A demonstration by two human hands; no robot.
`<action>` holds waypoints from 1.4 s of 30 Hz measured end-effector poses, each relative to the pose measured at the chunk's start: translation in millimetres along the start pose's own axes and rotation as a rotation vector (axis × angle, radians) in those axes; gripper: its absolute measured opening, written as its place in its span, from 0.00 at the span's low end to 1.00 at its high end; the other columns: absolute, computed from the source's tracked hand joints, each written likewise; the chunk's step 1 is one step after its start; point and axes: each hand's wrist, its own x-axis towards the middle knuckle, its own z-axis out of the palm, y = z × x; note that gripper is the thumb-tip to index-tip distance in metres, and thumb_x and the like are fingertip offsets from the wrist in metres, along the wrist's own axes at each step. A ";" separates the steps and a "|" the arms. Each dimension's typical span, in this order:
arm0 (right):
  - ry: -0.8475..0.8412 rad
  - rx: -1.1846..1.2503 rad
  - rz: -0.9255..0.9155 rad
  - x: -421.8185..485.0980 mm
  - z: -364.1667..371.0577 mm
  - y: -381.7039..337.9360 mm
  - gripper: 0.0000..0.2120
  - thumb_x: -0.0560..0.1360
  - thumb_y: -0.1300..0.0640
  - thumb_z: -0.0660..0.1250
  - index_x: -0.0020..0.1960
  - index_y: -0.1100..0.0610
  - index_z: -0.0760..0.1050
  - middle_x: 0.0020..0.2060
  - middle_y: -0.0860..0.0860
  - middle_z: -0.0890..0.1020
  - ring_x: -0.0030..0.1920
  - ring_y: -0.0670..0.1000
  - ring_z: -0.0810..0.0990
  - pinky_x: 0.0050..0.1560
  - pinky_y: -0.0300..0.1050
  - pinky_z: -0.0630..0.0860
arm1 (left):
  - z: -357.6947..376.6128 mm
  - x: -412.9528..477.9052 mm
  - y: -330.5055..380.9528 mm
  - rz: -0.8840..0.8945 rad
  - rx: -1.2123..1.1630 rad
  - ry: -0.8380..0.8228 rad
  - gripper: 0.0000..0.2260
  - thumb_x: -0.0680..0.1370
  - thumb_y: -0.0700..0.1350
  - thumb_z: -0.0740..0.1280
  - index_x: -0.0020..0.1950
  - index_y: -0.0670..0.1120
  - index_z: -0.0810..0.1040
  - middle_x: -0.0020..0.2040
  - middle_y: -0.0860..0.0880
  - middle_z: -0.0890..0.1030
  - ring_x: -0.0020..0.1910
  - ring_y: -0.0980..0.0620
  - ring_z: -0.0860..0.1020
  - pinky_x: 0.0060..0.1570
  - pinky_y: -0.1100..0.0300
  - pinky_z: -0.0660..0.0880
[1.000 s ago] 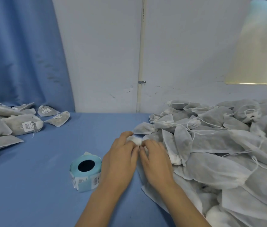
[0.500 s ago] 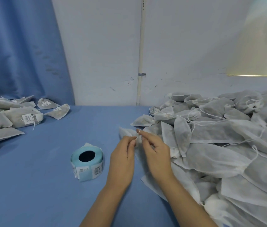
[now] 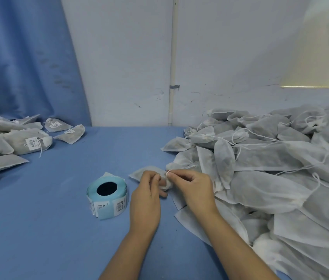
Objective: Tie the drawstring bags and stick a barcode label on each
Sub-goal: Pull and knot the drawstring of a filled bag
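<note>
A small white drawstring bag lies on the blue table just in front of my hands, its gathered neck between them. My left hand holds the bag's neck with curled fingers. My right hand pinches the thin white drawstring at the neck between thumb and forefinger. A roll of barcode labels with a light blue liner stands to the left of my left hand.
A large heap of untied white bags covers the right side of the blue table. Labelled, tied bags lie at the far left. A white wall with a pipe and a blue curtain stand behind.
My hands have drawn apart slightly from pressing together on the bag. The bag's body has come out to the left, and my right hand now pinches the drawstring.
</note>
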 end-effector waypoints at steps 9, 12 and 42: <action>-0.011 -0.447 -0.192 -8.0 5.9 2.0 0.03 0.71 0.56 0.73 0.40 0.53 0.84 0.37 0.43 0.83 0.43 0.44 0.77 0.53 0.40 0.71 | -0.7 -4.1 6.4 0.177 0.193 0.140 0.07 0.80 0.42 0.63 0.44 0.50 0.78 0.46 0.58 0.74 0.42 0.70 0.74 0.41 0.76 0.67; 0.001 -0.345 -0.165 -10.6 6.9 -0.4 0.04 0.69 0.59 0.73 0.37 0.55 0.80 0.36 0.44 0.79 0.38 0.43 0.75 0.44 0.39 0.71 | 5.6 -4.1 7.7 0.058 -0.058 0.129 0.07 0.79 0.39 0.64 0.43 0.47 0.78 0.39 0.54 0.79 0.33 0.63 0.77 0.36 0.73 0.71; -0.161 0.734 0.448 1.3 -8.6 -9.1 0.04 0.73 0.58 0.67 0.41 0.59 0.78 0.34 0.50 0.79 0.30 0.44 0.74 0.29 0.34 0.70 | 4.7 0.3 4.4 -0.006 -0.247 -0.049 0.07 0.79 0.41 0.64 0.43 0.47 0.80 0.35 0.56 0.78 0.31 0.61 0.72 0.35 0.71 0.69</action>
